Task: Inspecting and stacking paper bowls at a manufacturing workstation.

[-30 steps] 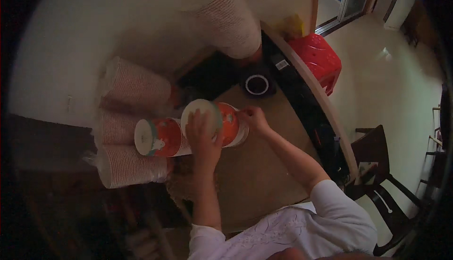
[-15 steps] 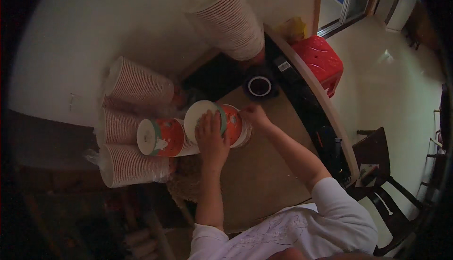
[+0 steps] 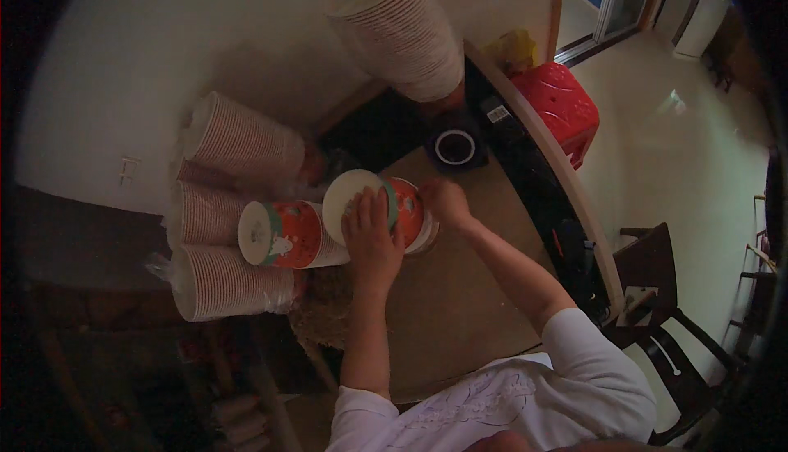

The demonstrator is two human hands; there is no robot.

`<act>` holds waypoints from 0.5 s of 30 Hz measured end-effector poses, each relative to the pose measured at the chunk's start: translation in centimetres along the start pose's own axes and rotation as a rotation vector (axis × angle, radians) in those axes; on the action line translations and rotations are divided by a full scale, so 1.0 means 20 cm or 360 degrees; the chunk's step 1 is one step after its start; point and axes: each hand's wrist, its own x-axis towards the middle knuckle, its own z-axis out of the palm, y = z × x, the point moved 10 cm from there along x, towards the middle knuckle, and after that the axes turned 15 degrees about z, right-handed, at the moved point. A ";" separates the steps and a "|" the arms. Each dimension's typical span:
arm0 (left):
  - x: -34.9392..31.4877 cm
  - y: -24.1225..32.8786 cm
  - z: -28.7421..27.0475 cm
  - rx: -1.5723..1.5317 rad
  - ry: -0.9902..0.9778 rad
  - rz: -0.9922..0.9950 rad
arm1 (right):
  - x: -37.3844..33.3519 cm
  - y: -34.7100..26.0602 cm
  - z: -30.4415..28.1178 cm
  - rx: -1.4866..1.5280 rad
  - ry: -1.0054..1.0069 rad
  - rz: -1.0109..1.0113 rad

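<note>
Left hand spread on orange-green paper tub; right hand curled alongside, hold unclear; brown tabletop below; red stool beyond.

The place looked like the counter area of a small eatery or food shop, though nothing settled it for certain. Bulk stacks of plain-sided paper tubs, some in clear plastic wrap, crowded beside the pale wall, with orange-printed paper tubs nearer the middle of the brown worktop. A curved counter edge bounded the work area. Beyond it, a red plastic stool and dark wooden chair suggested seating on the glossy pale floor.
</note>
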 end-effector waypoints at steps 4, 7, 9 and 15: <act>0.00 0.00 0.00 -0.0003 0.0017 0.0017 | -0.05 0.02 -0.01 0.0148 -0.0029 0.0000; -0.01 -0.01 0.02 -0.0035 -0.0020 0.0020 | -0.11 0.10 0.00 0.0351 -0.0242 0.0065; -0.02 -0.02 0.02 0.0009 -0.0038 -0.0018 | -0.15 0.17 0.06 0.0379 -0.0377 0.0168; 0.00 0.00 0.02 -0.0009 -0.0012 0.0005 | -0.12 0.17 -0.08 0.0348 0.0229 -0.0226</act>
